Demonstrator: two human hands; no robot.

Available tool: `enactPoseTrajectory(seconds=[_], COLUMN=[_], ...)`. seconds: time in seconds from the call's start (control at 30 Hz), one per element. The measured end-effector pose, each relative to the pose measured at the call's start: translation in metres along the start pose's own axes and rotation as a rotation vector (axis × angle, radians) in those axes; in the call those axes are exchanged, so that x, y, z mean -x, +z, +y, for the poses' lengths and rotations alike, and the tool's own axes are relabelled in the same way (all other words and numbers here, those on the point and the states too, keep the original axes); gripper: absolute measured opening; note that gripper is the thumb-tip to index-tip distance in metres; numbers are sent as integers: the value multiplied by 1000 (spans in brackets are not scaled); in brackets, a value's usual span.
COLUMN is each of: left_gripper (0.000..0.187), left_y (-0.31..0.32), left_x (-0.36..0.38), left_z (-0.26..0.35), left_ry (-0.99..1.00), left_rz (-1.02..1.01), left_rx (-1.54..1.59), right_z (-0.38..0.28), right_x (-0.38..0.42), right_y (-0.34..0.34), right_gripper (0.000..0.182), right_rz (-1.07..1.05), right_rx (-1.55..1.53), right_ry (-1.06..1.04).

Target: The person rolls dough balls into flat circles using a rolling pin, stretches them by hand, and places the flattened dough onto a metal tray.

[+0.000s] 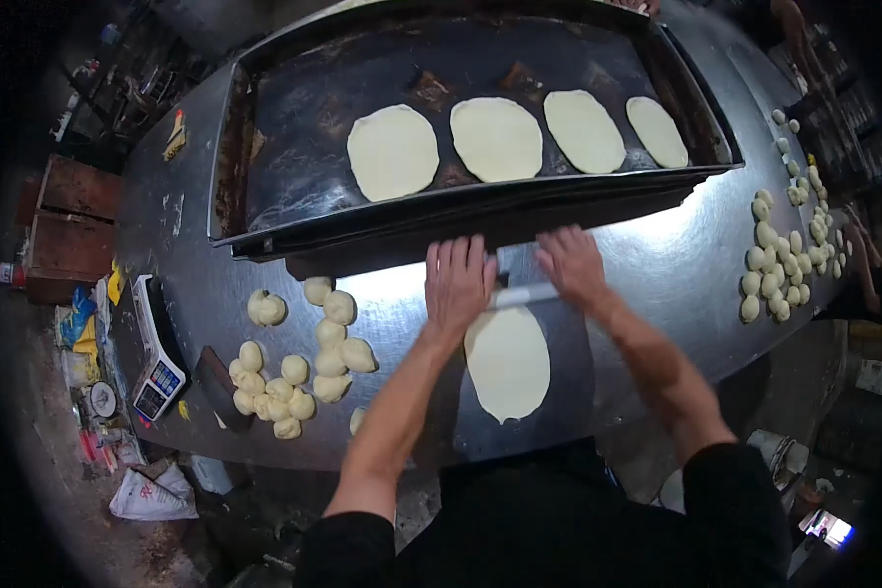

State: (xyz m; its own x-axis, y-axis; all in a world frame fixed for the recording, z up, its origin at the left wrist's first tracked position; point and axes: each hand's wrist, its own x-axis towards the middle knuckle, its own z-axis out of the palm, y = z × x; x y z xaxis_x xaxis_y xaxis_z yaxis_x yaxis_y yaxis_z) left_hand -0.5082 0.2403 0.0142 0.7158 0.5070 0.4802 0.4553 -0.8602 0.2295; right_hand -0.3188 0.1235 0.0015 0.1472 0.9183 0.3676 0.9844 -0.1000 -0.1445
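Note:
A pale, slim rolling pin (525,296) lies across the top end of a flattened oval of dough (508,365) on the metal table. My left hand (458,281) is over the pin's left end, fingers forward and partly curled. Over the right end is my right hand (572,265), slightly blurred. The palms hide both ends of the pin. Several dough balls (329,333) sit to the left of my left forearm. Beyond my hands stands a large dark tray (304,147), with several flat dough ovals (496,139) in a row inside.
A digital scale (157,367) stands at the table's left edge, with a dark flat slab (223,389) beside it. More dough balls (776,265) are grouped at the far right, near another person's arm (860,250). The tray's raised front rim is close beyond my fingertips.

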Motion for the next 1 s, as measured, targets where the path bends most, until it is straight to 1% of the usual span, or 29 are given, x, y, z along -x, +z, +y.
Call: enactPoseTrajectory(seconds=[0.03, 0.07, 0.1, 0.13, 0.17, 0.2, 0.23, 0.27, 0.3, 0.33, 0.37, 0.4, 0.43, 0.47, 0.5, 0.53, 0.57, 0.6, 0.63, 0.67, 0.7, 0.73, 0.77, 0.8, 0.87, 0.9, 0.93, 1.0], left_gripper=[40, 36, 36, 36, 31, 31, 29, 28, 28, 25, 23, 23, 18, 15, 21, 21, 25, 30, 45, 45, 51, 57, 65, 65, 66, 67, 63, 58], left_y=[-5, -8, -15, -24, -32, -30, -23, -17, -19, -21, -26, -32, -39, -46, -56, -60, -62, -66, -72, -78, -93, -107, -119, -137, -176, -190, -205, -238], left_x=[-5, -16, -9, 13, 31, 51, 64, 77, 73, 70, 70, 72, 75, 78, 79, 81, 82, 79, 78, 79, 74, 67, 61, 53, 25, 7, -12, -52], left_z=[-4, -11, -15, -11, -5, 2, 10, 15, 15, 14, 15, 14, 12, 12, 15, 19, 22, 21, 18, 17, 17, 14, 10, 8, 2, -9, -21, -48], left_ry=[75, 153, 136, 109, 38, -17, -24, -31, -33, 6, 42, 40, -10, -53, -181, -174, -331, -482, -411, -394, -424, -450, -423, -416, -381, -268, -174, -177], left_rz=[14, 44, 17, -18, -57, -140, -181, -219, -211, -229, -246, -224, -377, -532, -595, -574, -601, -620, -568, -552, -563, -564, -607, -580, -550, -440, -353, -317], left_rx=[57, 108, 126, 152, 148, 152, 122, 89, 87, 194, 301, 293, 558, 825, 876, 871, 996, 1121, 1175, 1172, 1342, 1506, 1535, 1512, 1621, 1495, 1445, 1323], right_z=[1, 6, 8, -4, -18, -32, -46, -60, -68, -67, -65, -62, -55, -50, -49, -51, -55, -60, -66, -70, -70, -77, -87, -97, -107, -116, -125, -135], right_x=[-8, -23, -31, -31, -21, -10, 2, 13, 12, 11, 12, 7, 7, 4, 3, 6, 17, 18, 19, 21, 18, 6, -5, -17, -45, -67, -90, -139], right_y=[-6, -12, -18, -24, -21, -17, -13, -8, -9, -14, -24, -35, -47, -55, -64, -73, -68, -77, -85, -94, -102, -120, -143, -162, -186, -200, -213, -224], right_gripper=[29, 24, 19, 14, 16, 19, 19, 17, 15, 15, 16, 20, 27, 27, 30, 33, 33, 33, 31, 30, 29, 29, 29, 29, 30, 29, 27, 28], right_rz=[-2, -55, -120, -21, -59, -91, -102, -157, -201, -200, -400, -588, -610, -594, -836, -1065, -1056, -1039, -959, -877, -924, -912, -908, -902, -796, -716, -681, -556], right_rx=[-11, -127, -245, -400, -445, -485, -491, -356, -211, -206, -231, -245, -331, -308, -664, -1025, -983, -964, -972, -982, -1194, -1185, -1151, -1118, -1198, -1179, -1114, -985], right_ry=[6, -93, -187, -237, -294, -350, -347, -323, -302, -309, -252, -197, -252, -268, -29, 232, 255, 236, 334, 433, 532, 502, 463, 421, 351, 322, 291, 186])
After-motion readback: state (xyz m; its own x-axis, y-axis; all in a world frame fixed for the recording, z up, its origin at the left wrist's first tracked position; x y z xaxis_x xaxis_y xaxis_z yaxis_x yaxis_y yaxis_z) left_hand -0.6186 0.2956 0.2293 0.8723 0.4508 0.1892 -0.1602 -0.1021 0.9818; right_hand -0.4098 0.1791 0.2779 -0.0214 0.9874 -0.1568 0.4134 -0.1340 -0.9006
